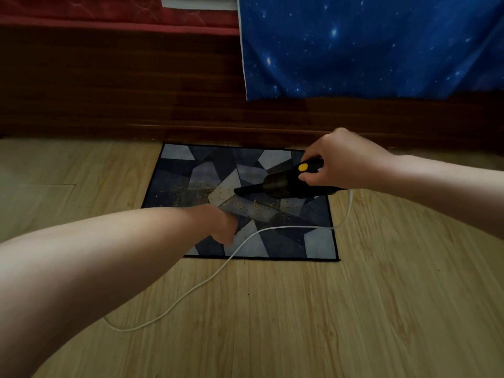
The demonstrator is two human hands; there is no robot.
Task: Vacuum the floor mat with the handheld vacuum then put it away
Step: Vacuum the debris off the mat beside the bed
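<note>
Where the pale wood floor [300,309] ends beyond both hands, a dark wooden panel [122,85] runs across. Red bedding [95,12] sits on top of it on the left hand's side. A blue starry cloth [368,45] hangs over it above the right hand. A white cord [300,227] leaves the vacuum's rear under the right hand and loops off the mat's right edge. It crosses the mat's near part just beside the left hand, then trails over the floor under the left forearm.

The floor mat [174,173] lies flat under and between the hands, far edge close to the panel. It has a dark border and grey-blue angular patches. Yellowish crumbs [203,191] are scattered mid-mat, just past the left hand and around the nozzle.

The right hand [346,162] is wrapped round the handle of the handheld vacuum [283,184]. The vacuum is black, with a yellow button [303,167] by the fingers. Its tapered nozzle points toward the left hand, tip low over the mat by the crumbs. The left hand [222,225] rests on the mat with fingers turned under; can't tell whether it holds anything.
</note>
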